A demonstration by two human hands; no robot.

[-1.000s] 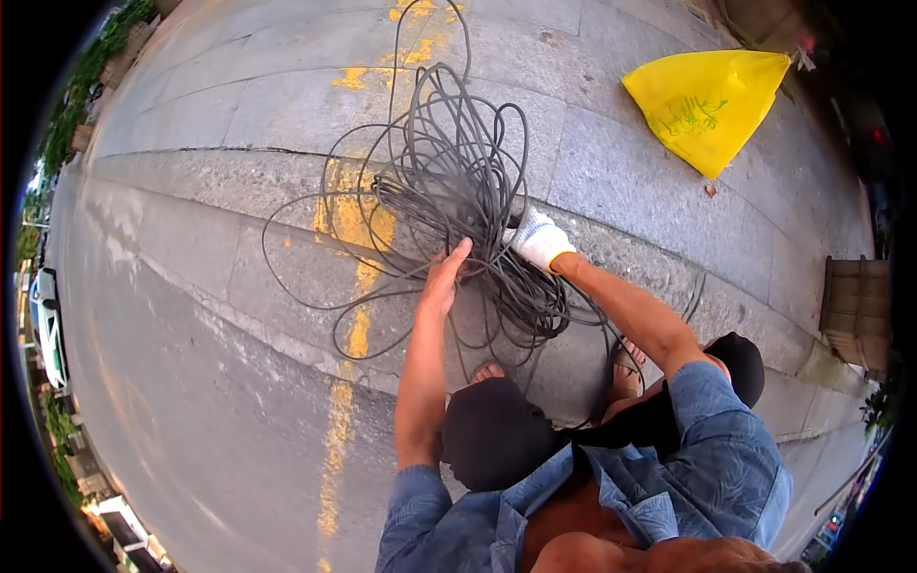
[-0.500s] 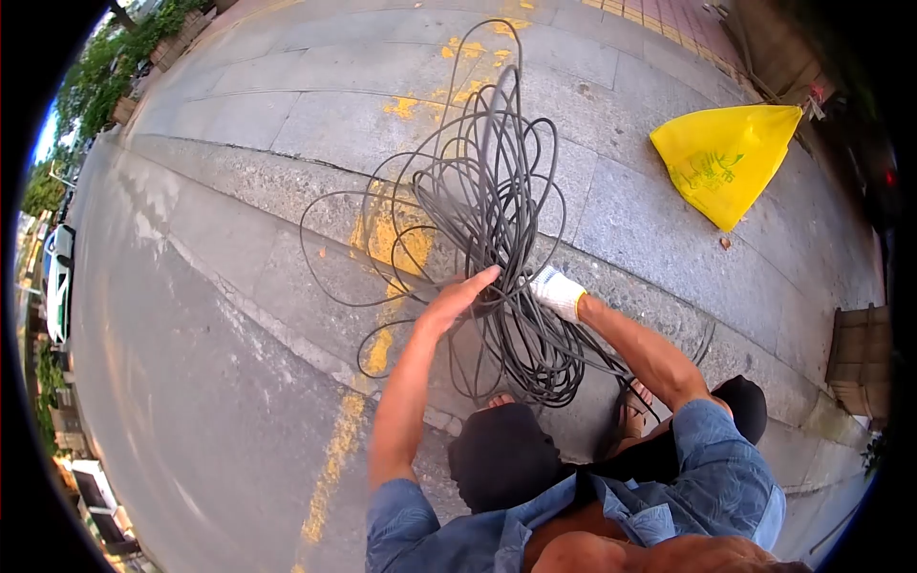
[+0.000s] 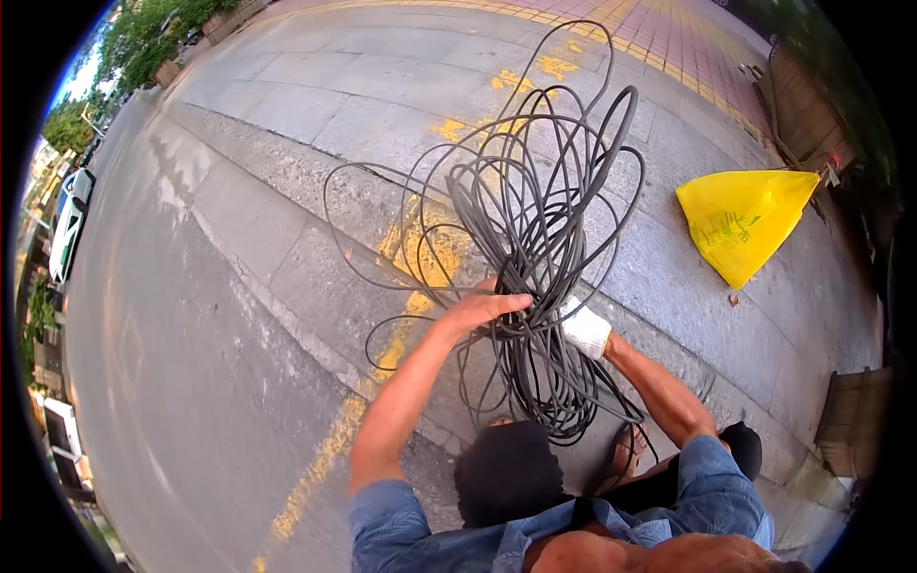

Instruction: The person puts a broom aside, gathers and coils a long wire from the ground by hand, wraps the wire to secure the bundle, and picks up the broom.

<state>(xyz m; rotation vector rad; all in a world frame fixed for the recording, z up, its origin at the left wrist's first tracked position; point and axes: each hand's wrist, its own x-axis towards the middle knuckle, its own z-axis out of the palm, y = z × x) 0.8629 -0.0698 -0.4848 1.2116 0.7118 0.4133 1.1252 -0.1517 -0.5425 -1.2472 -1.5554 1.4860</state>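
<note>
- Right hand (image 3: pixel 586 328): gloved fingers hidden among the cables (image 3: pixel 535 377).
- Left hand (image 3: pixel 475 310): fingertips hidden; its grip cannot be told.
- Yellow bag (image 3: pixel 759 205): print too small to read.
- Left foot (image 3: pixel 501 421): mostly hidden behind the knee (image 3: pixel 509 473).
- Blue shirt (image 3: pixel 401 535): cut off by the bottom edge.

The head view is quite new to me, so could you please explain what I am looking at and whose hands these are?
Of course. There is no machine here: a camera on a person's head looks forward and down, and its wide lens bends the scene. The arms reaching up from the bottom are the wearer's own. The left hand is bare, its thumb across a bundle of dark cable; the right hand, in a white glove, is against the other side. Both seem to hold it, though most fingers are hidden. Beyond, a yellow bag lies on the pavement.
</note>
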